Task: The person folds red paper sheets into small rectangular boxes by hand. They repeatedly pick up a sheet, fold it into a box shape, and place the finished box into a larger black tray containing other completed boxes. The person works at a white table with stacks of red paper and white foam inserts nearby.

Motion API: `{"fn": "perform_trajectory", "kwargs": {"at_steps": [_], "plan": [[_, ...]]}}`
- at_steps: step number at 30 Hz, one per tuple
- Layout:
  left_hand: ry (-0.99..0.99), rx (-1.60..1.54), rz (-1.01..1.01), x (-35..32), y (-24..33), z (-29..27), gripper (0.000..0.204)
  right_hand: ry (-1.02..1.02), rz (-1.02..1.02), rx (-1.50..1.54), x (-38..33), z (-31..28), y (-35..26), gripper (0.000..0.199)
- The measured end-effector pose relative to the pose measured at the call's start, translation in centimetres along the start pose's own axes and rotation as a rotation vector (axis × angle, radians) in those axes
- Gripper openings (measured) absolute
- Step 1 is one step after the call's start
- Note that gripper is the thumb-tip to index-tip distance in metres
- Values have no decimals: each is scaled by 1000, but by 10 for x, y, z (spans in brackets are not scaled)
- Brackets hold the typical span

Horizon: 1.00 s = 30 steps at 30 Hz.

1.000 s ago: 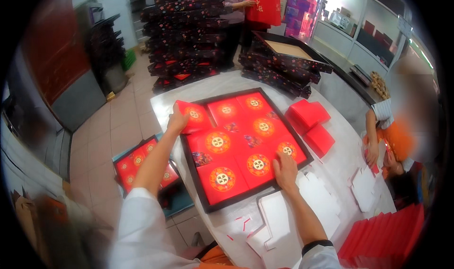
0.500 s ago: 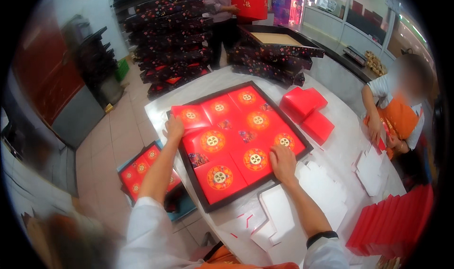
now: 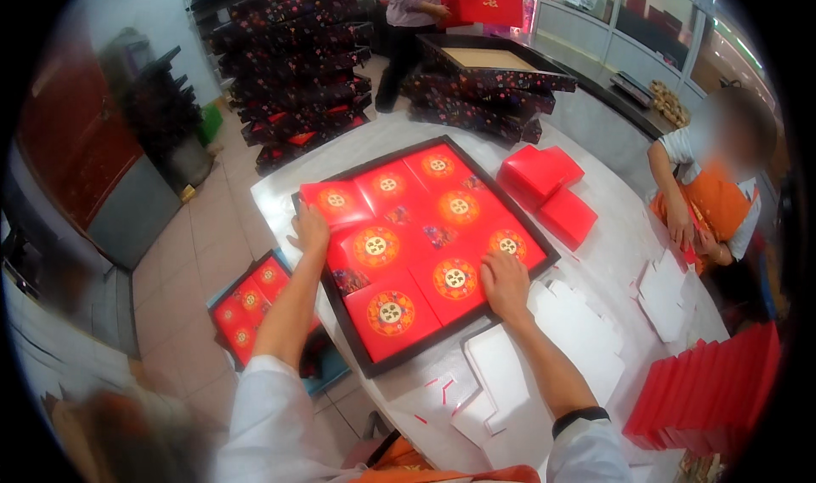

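In front of me on the white table [image 3: 399, 398] lies a wide black-framed tray [image 3: 450, 344] filled with several square red boxes bearing round gold-and-orange designs. At its left corner, one red box [image 3: 327, 215] sits tilted, its edge above the frame. My left hand [image 3: 311, 230] is closed on that box's outer edge, its fingertips partly hidden. My right hand [image 3: 507, 284] lies over the near right side of the tray, fingers extended on a red box [image 3: 455, 281], holding nothing.
Plain red boxes [image 3: 544, 181] stand right of the tray, with flat white cartons [image 3: 569, 334] nearer me. Red folded cartons [image 3: 705, 389] are lined up at right. A co-worker [image 3: 710, 203] handles a red piece. Dark floral trays [image 3: 289, 67] are stacked behind; another filled tray [image 3: 246, 305] sits low left.
The view has shifted slightly. Both my hands keep nearly the same places on the tray. The person at the back has moved a little with the red bag.
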<state>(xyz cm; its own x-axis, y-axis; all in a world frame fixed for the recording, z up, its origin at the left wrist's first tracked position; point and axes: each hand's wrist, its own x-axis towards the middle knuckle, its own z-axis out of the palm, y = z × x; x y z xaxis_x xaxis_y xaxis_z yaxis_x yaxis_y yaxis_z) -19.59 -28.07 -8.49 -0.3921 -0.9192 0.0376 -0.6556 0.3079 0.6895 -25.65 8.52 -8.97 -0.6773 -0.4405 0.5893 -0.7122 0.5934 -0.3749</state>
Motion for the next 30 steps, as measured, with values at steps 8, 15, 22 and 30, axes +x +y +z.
{"fn": "perform_trajectory", "kwargs": {"at_steps": [8,15,22,30], "plan": [[48,-262,82,21,-10,11,51,7,-36,-9,0,2,-2,17],[66,-63,99,-3,-10,6,47,19,-20,-30,-1,1,-4,18],[25,108,134,1,-11,7,41,4,-22,-32,1,3,-3,19],[46,44,141,1,-18,14,46,-67,-26,-49,-2,9,8,19]]}}
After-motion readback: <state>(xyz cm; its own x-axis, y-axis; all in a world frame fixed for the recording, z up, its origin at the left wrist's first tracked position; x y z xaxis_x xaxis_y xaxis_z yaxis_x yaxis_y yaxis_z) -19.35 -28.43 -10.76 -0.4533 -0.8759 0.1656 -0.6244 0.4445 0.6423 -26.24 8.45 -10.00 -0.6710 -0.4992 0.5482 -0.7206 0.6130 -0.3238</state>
